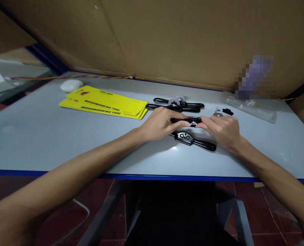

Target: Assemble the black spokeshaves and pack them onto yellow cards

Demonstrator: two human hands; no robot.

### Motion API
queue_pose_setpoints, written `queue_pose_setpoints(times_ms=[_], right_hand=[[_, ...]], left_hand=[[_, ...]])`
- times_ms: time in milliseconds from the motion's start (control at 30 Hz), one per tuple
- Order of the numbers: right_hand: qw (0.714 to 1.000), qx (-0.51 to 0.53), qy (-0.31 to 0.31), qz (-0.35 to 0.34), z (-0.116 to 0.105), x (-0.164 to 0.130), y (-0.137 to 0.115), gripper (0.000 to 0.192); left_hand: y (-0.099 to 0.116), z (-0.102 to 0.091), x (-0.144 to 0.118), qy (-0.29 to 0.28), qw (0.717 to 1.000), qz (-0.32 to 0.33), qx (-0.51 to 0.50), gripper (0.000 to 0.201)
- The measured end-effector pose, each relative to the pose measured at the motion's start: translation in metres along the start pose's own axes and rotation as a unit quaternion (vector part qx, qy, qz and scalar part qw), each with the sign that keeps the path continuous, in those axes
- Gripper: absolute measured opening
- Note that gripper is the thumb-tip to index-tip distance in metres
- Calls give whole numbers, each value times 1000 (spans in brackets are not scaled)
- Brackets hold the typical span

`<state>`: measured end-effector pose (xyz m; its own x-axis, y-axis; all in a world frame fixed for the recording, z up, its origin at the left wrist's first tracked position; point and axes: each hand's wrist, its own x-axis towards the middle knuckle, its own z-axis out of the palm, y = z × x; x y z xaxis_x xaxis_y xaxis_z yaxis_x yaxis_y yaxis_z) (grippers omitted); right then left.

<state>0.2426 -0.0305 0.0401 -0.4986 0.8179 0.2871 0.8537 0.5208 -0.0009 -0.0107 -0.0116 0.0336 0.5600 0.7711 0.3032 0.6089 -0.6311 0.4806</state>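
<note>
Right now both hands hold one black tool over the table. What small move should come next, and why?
Probably the right hand should reach for the small loose parts just behind it. The left hand already steadies the black tool by its other end, and the parts lie apart from the tool on the white table, so they look not yet fitted.

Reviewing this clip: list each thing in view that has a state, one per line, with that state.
Left hand: gripping one end of the held black tool.
Right hand: gripping its other end.
Held black tool: between both hands, over the table.
Black tool in front: lying flat.
Black tools behind: lying side by side.
Yellow cards: stacked flat.
Clear bag: lying flat.
</note>
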Motion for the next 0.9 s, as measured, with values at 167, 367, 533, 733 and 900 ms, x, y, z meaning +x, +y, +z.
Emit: queue_pose_setpoints(times_ms=[167, 367, 533, 733, 900], right_hand=[[1000, 3, 6, 3, -2, 2, -1, 78], [1000, -8, 11, -3, -1, 4, 0, 77], [998, -34, 47, -15, 3, 5, 2, 77], [986, -63, 141, -55, 11, 12, 4, 78], [984, -59, 165, -30, 16, 12, 9, 78]], left_hand=[[5, -3, 2, 1, 1000, -18, -24, 52], [4, -3, 5, -23, 997, -44, -56, 50], [7, -8, 7, -39, 996, -39, -74, 50], [9, -2, 8, -46, 988, -64, -134, 57], [11, 2, 9, -28, 994, -62, -81, 53]])
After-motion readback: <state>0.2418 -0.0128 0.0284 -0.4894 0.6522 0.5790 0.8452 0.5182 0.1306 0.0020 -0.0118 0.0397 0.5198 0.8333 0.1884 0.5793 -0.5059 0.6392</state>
